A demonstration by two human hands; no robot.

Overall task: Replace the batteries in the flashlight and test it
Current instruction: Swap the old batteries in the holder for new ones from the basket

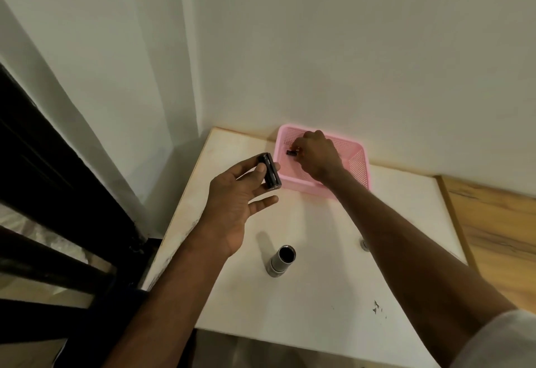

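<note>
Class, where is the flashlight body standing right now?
The flashlight body stands upright, open end up, on the white table, lower centre, nearer the viewer than the pink basket.

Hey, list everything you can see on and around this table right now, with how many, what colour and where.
Pink perforated plastic basket: one, pink, far edge of the table against the wall.
Small dark battery: one, black with a reddish end, inside the basket at the right hand's fingertips.
Black rectangular battery holder: one, dark grey-black, held above the table, left of the basket.
Silver cylindrical flashlight body: one, silver, standing upright with its open end up, table centre.
Small silver round part: one, mostly hidden by the right forearm.
White table: one, white.
Left hand: holding the battery holder.
Right hand: in the basket, pinching the battery.
</note>
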